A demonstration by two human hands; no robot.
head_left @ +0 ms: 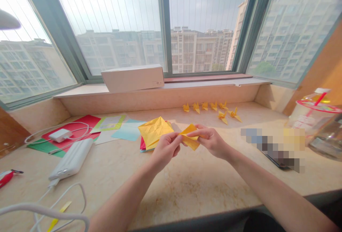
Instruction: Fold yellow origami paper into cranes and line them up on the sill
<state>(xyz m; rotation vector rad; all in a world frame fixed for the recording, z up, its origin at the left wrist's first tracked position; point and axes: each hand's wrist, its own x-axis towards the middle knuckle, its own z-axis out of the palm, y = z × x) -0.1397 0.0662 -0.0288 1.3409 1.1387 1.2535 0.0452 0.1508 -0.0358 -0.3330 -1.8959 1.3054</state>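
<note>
Over a pale desk, a person's left hand and right hand pinch opposite edges of a folded yellow sheet. Seven paper cranes sit at one o'clock from it, a paper stack at nine, and a plastic cup at three, near a phone.

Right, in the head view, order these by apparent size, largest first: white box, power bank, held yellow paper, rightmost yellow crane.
1. White box, the widest
2. Power bank, though it sits nearer the camera than the box
3. Held yellow paper, partly covered
4. Rightmost yellow crane, clearly smallest
</note>
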